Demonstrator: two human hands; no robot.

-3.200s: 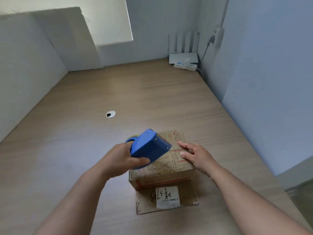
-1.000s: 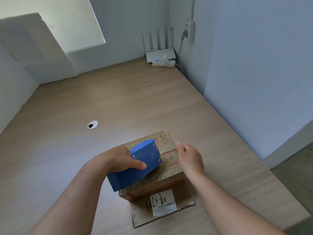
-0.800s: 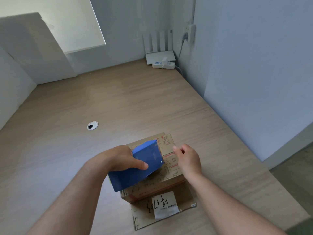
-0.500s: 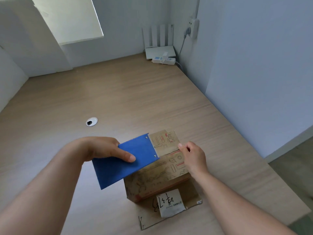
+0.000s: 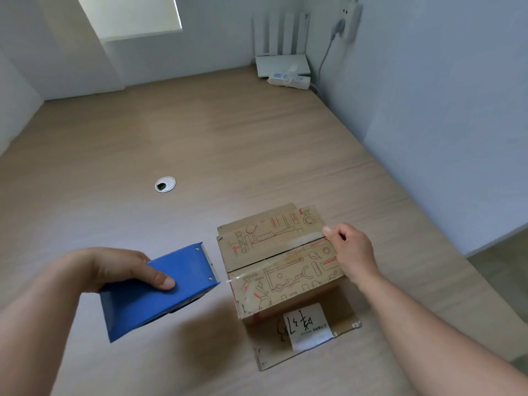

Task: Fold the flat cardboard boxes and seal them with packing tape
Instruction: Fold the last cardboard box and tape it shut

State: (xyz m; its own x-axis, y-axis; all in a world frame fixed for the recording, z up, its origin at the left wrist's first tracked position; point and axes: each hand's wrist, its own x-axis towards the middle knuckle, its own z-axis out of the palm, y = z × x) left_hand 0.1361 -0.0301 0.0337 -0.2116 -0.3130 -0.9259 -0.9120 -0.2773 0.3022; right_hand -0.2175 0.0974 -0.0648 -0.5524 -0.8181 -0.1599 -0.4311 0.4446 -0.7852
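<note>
A small printed cardboard box (image 5: 274,252) stands on the wooden table, flaps closed, with a strip of clear tape (image 5: 285,251) running along its top seam. My right hand (image 5: 350,252) pinches the tape's end at the box's right edge. Left of the box, my left hand (image 5: 114,267) grips a blue tape dispenser (image 5: 160,290), whose blade end sits just off the box's left edge. A flat piece of cardboard (image 5: 308,341) with a white label lies under the box's near side.
A round cable grommet (image 5: 165,184) is set in the table beyond the dispenser. A white router (image 5: 281,64) and a power strip (image 5: 288,80) sit in the far right corner by the wall. The table's right edge runs close to the box.
My left hand has pulled the dispenser leftward off the box top, laying tape across the seam. My right hand stayed at the right edge, holding the tape end.
</note>
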